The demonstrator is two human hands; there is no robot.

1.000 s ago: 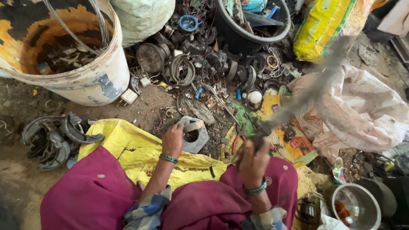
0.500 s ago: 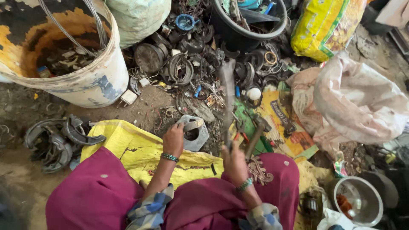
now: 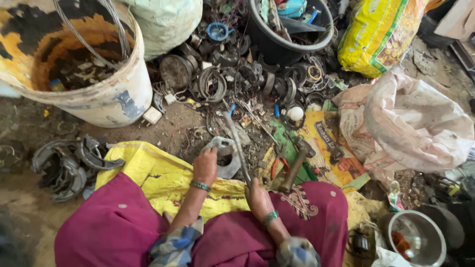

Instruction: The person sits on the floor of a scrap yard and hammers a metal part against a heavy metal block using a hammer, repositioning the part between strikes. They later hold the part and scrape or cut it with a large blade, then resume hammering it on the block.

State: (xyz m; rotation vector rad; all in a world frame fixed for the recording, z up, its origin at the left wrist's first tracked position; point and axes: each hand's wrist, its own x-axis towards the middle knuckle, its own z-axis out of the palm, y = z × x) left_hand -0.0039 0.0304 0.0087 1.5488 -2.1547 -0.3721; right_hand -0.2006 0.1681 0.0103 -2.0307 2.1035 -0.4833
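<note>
Left hand (image 3: 205, 165) grips grey metal casting (image 3: 225, 157) on ground beside yellow sack (image 3: 158, 173), fingers closed over its near edge. Right hand (image 3: 257, 195) clenched round thin rod (image 3: 237, 143), tip over casting. Casting likely heavy, stiff, sharp-edged; hold by rim. Hammer (image 3: 293, 170) lies just right.

bucket (image 3: 118, 101): white outside, orange and black blotches inside
cloth (image 3: 158, 173), just below the bucket: bright yellow
skirt (image 3: 114, 227): magenta
bangles (image 3: 200, 185): teal green
sack (image 3: 378, 34), far right of the bucket: yellow, green edging
</note>
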